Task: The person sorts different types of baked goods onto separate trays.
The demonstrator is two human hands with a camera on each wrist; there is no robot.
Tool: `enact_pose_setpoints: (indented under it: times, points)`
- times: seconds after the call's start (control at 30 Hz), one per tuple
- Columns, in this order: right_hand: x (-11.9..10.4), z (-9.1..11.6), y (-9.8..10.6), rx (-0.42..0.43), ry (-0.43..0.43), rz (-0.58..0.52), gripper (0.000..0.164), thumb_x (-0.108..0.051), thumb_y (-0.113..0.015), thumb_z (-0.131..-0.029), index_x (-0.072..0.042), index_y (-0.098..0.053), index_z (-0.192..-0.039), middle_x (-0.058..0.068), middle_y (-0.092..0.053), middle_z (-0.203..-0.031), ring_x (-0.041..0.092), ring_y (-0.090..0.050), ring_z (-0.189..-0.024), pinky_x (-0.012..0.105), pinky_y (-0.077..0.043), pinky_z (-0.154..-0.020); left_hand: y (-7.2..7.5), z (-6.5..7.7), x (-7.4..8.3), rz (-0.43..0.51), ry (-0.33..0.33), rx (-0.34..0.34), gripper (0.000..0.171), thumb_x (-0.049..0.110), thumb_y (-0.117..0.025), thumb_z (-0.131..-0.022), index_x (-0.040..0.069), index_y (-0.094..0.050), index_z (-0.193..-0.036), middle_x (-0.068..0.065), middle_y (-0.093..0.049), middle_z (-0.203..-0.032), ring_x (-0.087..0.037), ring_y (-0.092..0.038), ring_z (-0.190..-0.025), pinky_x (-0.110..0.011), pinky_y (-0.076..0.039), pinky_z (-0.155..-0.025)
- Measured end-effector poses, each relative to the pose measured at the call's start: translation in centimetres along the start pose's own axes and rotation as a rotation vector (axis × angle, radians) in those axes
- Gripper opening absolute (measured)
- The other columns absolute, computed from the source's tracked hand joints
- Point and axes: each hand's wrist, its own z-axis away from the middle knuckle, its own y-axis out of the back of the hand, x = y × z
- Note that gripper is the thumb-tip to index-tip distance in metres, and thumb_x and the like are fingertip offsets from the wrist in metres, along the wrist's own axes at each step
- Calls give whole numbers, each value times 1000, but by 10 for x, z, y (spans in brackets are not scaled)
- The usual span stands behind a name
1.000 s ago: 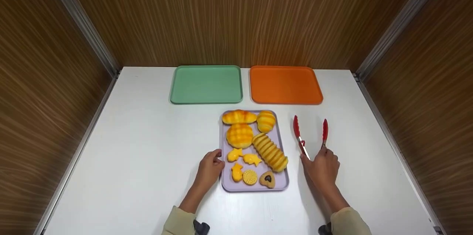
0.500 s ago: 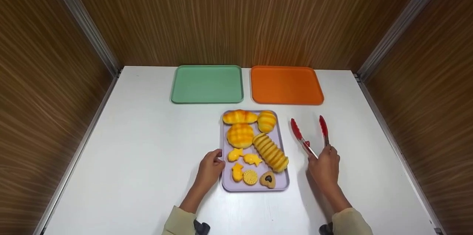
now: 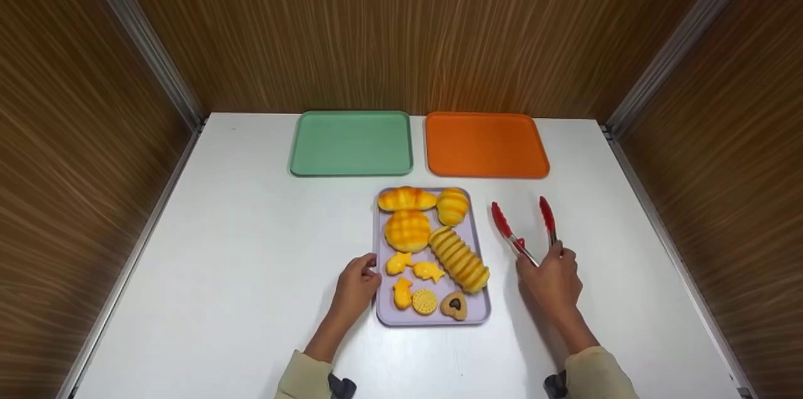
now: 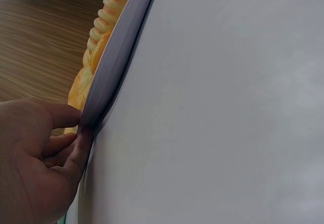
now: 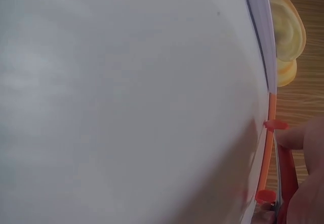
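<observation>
A person's left hand (image 3: pixel 356 286) pinches the rim of a lavender rectangular tray (image 3: pixel 480 312) of golden breads (image 3: pixel 407 231); the right hand (image 3: pixel 552 280) grips spread, red-tipped metal tongs (image 3: pixel 513 239).

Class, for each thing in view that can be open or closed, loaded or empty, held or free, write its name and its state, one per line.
Tongs: open, held in the right hand
Purple tray: loaded, its rim held by the left hand
Green tray: empty
Orange tray: empty
Four breads: on the purple tray, not held
Five biscuits: on the purple tray, not held
</observation>
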Motion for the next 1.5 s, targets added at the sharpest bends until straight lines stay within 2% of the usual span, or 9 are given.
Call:
enact_pose_setpoints:
  times: [0.1, 0.27, 0.57, 0.93, 1.3, 1.5]
  points:
    - [1, -1, 0, -1, -5, 17, 88, -46, -66, -92, 17, -34, -145, 37, -47, -129, 51, -54, -111, 65, -49, -86, -1, 0, 0, -4, 8, 2, 39, 6, -65, -92, -2, -61, -131, -12, -66, -116, -17, -60, -93, -26, -55, -81]
    - [4, -1, 1, 10, 24, 12, 84, -46, -68, -92, 15, -39, -142, 36, -50, -127, 52, -56, -110, 65, -50, -85, -1, 1, 0, 14, 7, 7, 40, 6, -65, -92, -2, -61, -131, -13, -66, -116, -17, -61, -93, -26, -55, -81]
    - [0, 3, 4, -9, 131, -73, 74, -38, -69, -92, 8, -42, -143, 31, -54, -128, 48, -57, -114, 65, -46, -89, 0, 1, -1, 39, -5, 12, 40, 5, -64, -92, -3, -61, -131, -15, -66, -116, -19, -61, -94, -29, -55, -82]
    - [-16, 2, 6, -94, 278, -50, 64, -33, -71, -91, 1, -48, -140, 22, -58, -128, 40, -57, -119, 62, -46, -94, 0, 1, 1, 32, 17, 1, 40, 7, -63, -93, -2, -60, -132, -14, -65, -118, -19, -62, -95, -28, -56, -82]
    - [-28, -4, 3, -161, 322, -37, 66, -36, -70, -92, -1, -47, -143, 19, -57, -134, 39, -55, -124, 61, -45, -98, -1, 0, -1, 24, 34, -1, 40, 8, -64, -94, 0, -60, -133, -12, -65, -119, -18, -62, -95, -28, -56, -83]
    - [-34, -8, 1, -170, 320, -15, 65, -37, -70, -92, -4, -48, -143, 17, -57, -133, 37, -56, -119, 60, -46, -95, -2, 0, -1, 31, 44, -3, 41, 9, -63, -95, 1, -59, -135, -11, -64, -120, -18, -61, -96, -27, -56, -85]
